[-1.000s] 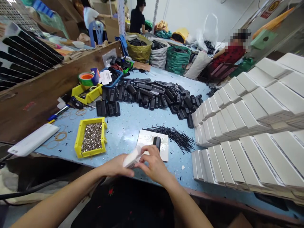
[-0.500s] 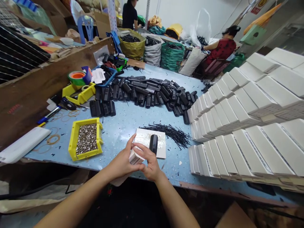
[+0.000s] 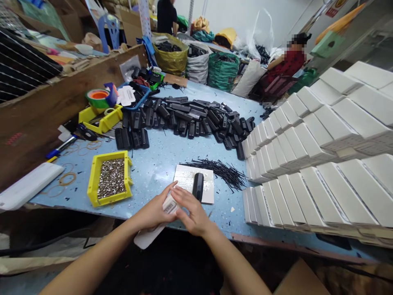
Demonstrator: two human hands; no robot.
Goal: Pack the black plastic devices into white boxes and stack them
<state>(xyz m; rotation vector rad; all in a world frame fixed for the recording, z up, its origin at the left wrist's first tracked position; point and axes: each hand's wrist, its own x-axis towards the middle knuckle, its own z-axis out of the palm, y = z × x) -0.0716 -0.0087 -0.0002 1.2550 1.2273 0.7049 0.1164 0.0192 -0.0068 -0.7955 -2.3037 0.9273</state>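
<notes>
A small white box (image 3: 170, 205) with a printed label on its end is held at the table's front edge. My left hand (image 3: 155, 212) wraps round its left side. My right hand (image 3: 194, 211) presses its fingers against the right side, thumb near the labelled end. A long white flap (image 3: 149, 237) sticks out below my left hand, toward my body; where it joins the box is hidden. Just beyond my fingers, a black plastic casing (image 3: 198, 187) rests on a flat white board (image 3: 184, 174). Thin black sticks (image 3: 224, 174) are heaped behind the board.
White boxes (image 3: 307, 196) are stacked in tiers on the right. A yellow bin (image 3: 91, 186) of small metal parts stands left. Many black casings (image 3: 190, 116) lie across the middle. Tape rolls (image 3: 100, 96) sit in a second yellow bin (image 3: 118, 119). Two other people work at the back.
The box has tilted and come slightly toward my body, so its labelled end faces me more. More of the white flap shows below my left hand. My right thumb has lifted from the left hand.
</notes>
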